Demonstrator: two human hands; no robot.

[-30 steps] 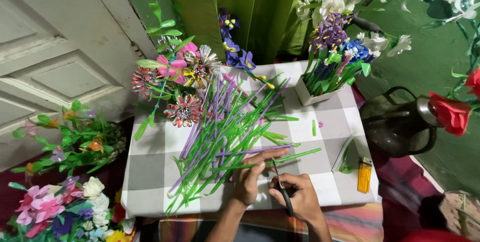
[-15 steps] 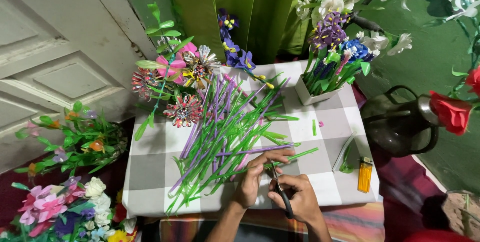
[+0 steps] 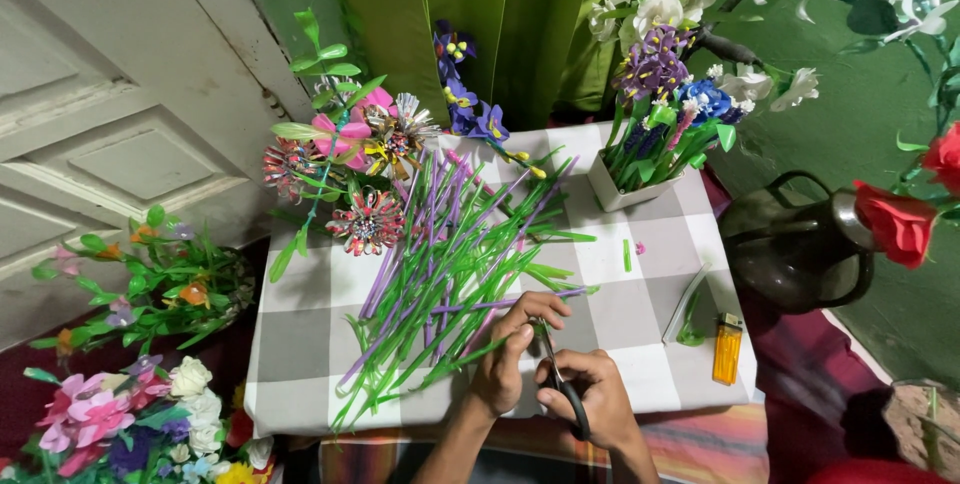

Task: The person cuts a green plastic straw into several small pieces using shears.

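The right hand (image 3: pixel 598 399) closes its grip on black-handled scissors (image 3: pixel 562 384), blades pointing to 12 o'clock. The left hand (image 3: pixel 512 349) pinches a green strip (image 3: pixel 500 344) at the strip pile's (image 3: pixel 440 264) 5 o'clock on the checked worktop (image 3: pixel 640 334). Cutting seems underway; next likely needs a steady squeeze.

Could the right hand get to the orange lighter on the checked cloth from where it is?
Probably yes: the orange lighter lies apart on bare checked cloth beside the right hand, nothing between, but that hand holds scissors.
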